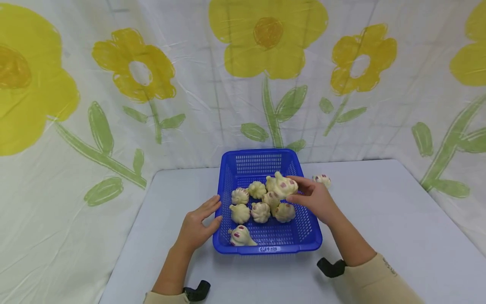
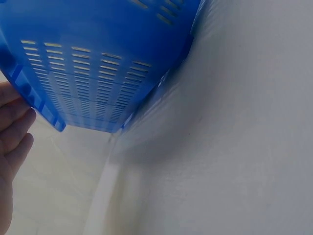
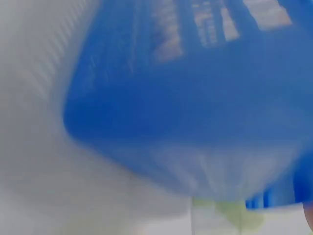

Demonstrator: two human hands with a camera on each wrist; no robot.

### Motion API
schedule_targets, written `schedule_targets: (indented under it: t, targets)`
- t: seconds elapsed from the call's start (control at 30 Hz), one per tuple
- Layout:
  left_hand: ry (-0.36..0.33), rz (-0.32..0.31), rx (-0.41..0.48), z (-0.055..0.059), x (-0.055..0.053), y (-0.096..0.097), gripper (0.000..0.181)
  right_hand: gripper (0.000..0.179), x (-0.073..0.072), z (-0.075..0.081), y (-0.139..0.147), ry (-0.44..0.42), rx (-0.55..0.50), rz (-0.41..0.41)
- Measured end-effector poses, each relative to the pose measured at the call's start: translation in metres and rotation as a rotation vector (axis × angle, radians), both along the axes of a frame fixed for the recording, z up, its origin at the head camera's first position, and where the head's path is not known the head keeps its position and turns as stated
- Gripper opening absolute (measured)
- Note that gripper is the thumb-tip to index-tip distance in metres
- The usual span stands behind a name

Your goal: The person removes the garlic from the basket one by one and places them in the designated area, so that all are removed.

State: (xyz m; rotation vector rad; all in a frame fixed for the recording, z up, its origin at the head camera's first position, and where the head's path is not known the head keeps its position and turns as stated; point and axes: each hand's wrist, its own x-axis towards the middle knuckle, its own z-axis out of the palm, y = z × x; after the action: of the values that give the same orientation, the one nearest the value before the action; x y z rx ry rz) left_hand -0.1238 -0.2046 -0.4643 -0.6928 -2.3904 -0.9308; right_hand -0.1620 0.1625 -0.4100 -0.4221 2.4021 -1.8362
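A blue plastic basket with slotted walls stands on the table, holding several garlic bulbs, some with purple patches. Over its right side my right hand pinches a pale, purple-marked garlic bulb between thumb and fingers. My left hand rests its extended fingers against the basket's left rim. In the left wrist view those fingers lie beside the basket's outer wall. The right wrist view is blurred and mostly filled by the basket; only a sliver of the hand shows at its right edge.
Another garlic bulb lies on the white table, right of the basket and partly behind my right hand. A white curtain printed with yellow flowers hangs behind the table and along its sides.
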Motion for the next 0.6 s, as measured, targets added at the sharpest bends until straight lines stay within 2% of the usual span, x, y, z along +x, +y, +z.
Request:
schedule_targets:
  t: [0.27, 0.5, 0.6]
  targets:
    - [-0.009, -0.008, 0.006, 0.001, -0.001, 0.000, 0.045, 0.064, -0.024, -0.004, 0.055, 0.037, -0.038, -0.184]
    - [0.016, -0.007, 0.004, -0.002, -0.001, 0.000, 0.045, 0.069, -0.041, -0.015, 0.101, 0.004, -0.175, -0.290]
    - [0.023, -0.010, 0.009, -0.003, -0.001, -0.001, 0.045, 0.072, -0.045, -0.025, 0.117, -0.025, -0.124, -0.341]
